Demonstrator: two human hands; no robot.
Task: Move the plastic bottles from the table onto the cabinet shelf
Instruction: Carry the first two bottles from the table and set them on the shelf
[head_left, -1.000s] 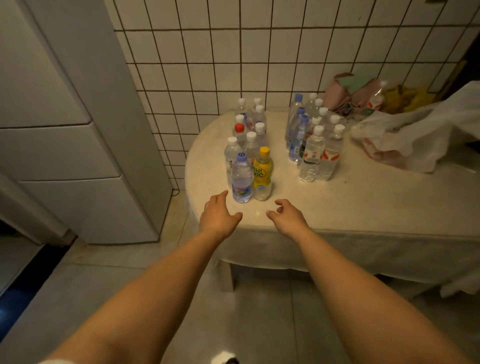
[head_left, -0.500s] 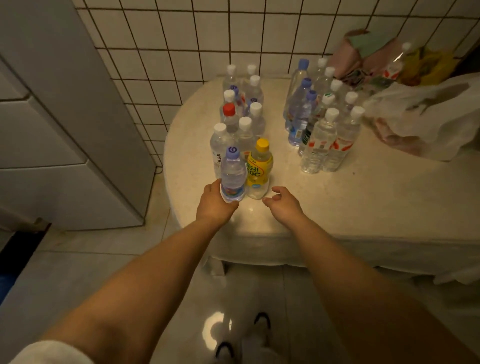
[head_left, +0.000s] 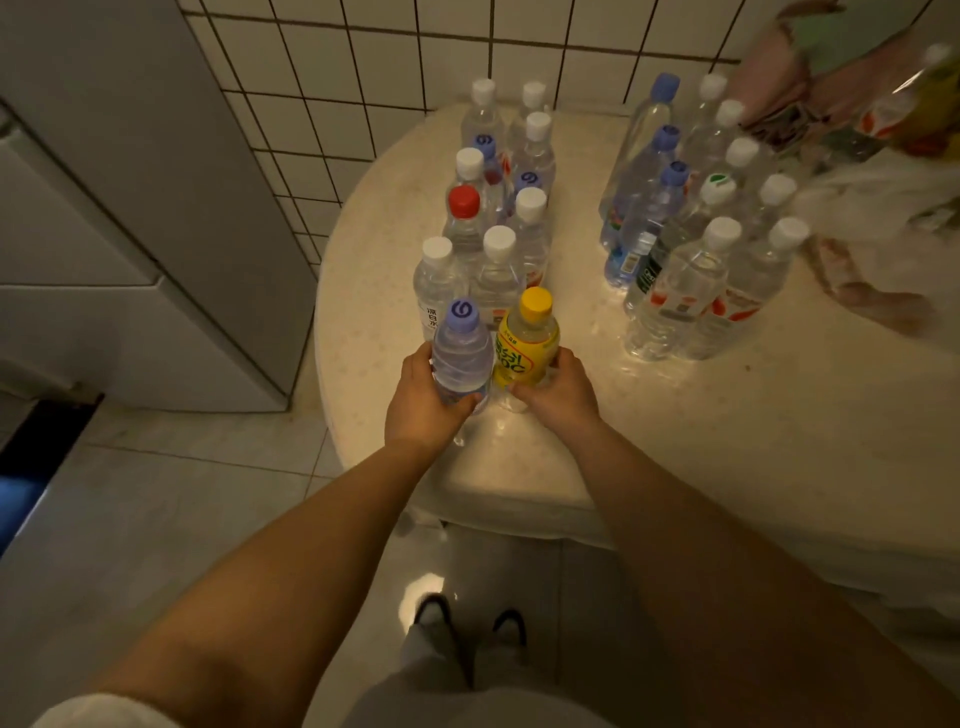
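Two clusters of plastic bottles stand on a round beige table (head_left: 727, 447). At the front of the left cluster, my left hand (head_left: 423, 402) grips a clear bottle with a purple cap (head_left: 460, 353). Right beside it, my right hand (head_left: 558, 392) grips a yellow bottle with a yellow cap (head_left: 527, 340). Both bottles stand upright at the table's near edge. Behind them are several clear bottles, among them a red-capped one (head_left: 464, 218). The right cluster (head_left: 691, 244) holds several clear bottles with white and blue caps.
A grey cabinet (head_left: 130, 218) stands to the left against the white tiled wall (head_left: 415, 67). Bags and cloth (head_left: 872, 130) lie at the table's back right. My feet (head_left: 467, 623) show on the tiled floor below.
I have stepped closer and the view tilted down. Both hands moved forward from just short of the bottles and closed round them: left on the purple-capped, right on the yellow.
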